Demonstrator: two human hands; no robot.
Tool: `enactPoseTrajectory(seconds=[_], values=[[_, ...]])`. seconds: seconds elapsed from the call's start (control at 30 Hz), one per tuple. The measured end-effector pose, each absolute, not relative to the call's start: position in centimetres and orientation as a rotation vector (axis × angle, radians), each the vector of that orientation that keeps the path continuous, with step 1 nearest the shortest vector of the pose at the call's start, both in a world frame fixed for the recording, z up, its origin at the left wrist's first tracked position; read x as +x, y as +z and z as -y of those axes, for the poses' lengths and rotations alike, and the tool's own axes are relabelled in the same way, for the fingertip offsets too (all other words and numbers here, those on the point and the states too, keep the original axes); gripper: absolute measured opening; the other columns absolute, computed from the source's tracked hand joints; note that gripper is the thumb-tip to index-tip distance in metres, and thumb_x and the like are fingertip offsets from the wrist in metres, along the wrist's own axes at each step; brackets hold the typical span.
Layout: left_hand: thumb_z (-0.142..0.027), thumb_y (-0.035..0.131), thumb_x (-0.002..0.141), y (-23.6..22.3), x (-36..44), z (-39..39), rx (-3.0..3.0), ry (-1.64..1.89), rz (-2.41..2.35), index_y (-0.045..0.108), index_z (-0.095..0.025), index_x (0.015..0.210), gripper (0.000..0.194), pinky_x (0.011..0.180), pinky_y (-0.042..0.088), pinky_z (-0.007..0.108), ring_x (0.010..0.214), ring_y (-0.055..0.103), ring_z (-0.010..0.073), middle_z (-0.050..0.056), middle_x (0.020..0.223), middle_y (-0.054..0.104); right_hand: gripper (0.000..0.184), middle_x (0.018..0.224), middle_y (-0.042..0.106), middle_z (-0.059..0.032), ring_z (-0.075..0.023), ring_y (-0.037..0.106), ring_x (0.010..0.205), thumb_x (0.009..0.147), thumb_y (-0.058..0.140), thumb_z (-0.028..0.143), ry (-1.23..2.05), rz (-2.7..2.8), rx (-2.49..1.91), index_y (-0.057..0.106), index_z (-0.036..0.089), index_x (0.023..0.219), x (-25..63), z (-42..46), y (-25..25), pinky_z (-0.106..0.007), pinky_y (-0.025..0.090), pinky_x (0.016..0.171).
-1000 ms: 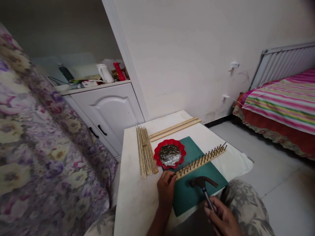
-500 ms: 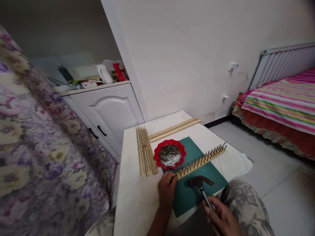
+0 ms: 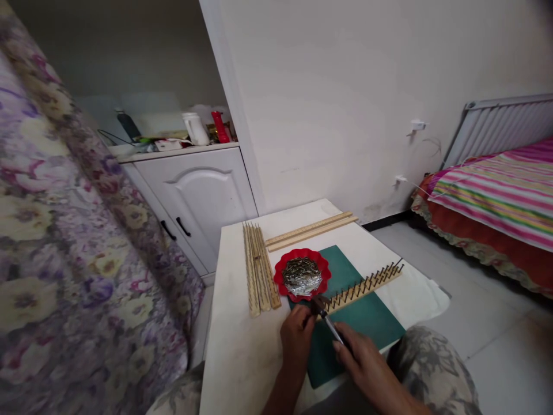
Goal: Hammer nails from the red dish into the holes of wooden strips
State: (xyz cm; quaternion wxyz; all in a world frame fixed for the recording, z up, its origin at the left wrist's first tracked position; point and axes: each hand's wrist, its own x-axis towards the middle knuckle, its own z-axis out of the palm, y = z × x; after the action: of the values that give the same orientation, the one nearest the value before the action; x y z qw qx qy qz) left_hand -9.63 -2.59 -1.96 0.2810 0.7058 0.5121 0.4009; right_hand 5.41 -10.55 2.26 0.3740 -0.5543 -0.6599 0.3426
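Nail-studded strip (image 3: 362,293) crosses green mat (image 3: 356,331) on table (image 3: 242,346) by wall (image 3: 324,115).

Hammer (image 3: 332,330) in right hand (image 3: 362,354); nailed strip (image 3: 361,294)

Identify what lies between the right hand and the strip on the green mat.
The head view shows the hammer between the right hand and the strip, with part of the green mat beneath.

Pale beige trousers (image 3: 438,369), mottled with grey leaf-shaped camouflage blotches, are worn; their fabric is seen at the lower right and bottom left of centre. The left hand (image 3: 297,334), right hand (image 3: 362,353) and forearms (image 3: 281,389) are bared.
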Motion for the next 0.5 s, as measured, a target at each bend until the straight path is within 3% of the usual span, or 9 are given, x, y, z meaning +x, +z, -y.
enactPoseTrajectory(seconds=[0.13, 0.5], values=[[-0.021, 0.047, 0.081, -2.06, -9.64, 2.48, 1.89, 1.067, -1.352, 0.06, -0.019, 0.073, 0.015, 0.066, 0.039, 0.021, 0.072, 0.054, 0.013, 0.0, 0.076, 0.058, 0.024, 0.084, 0.067, -0.0064, -0.0224, 0.064, 0.076, 0.09, 0.039, 0.025, 0.864, 1.712, -1.398, 0.054, 0.019, 0.108, 5.17, 10.6, 2.13, -0.031, 0.048, 0.071], [-0.018, 0.05, 0.078, -2.14, -9.69, 2.54, 1.867, 1.097, -1.367, 0.06, -0.018, 0.067, 0.015, 0.062, 0.039, 0.021, 0.068, 0.054, 0.0126, -0.001, 0.071, 0.057, 0.03, 0.078, 0.067, -0.0042, -0.0214, 0.063, 0.07, 0.089, 0.042, 0.032, 0.865, 1.663, -1.368, 0.058, 0.02, 0.11, 5.61, 10.83, 2.67, -0.028, 0.048, 0.065]])
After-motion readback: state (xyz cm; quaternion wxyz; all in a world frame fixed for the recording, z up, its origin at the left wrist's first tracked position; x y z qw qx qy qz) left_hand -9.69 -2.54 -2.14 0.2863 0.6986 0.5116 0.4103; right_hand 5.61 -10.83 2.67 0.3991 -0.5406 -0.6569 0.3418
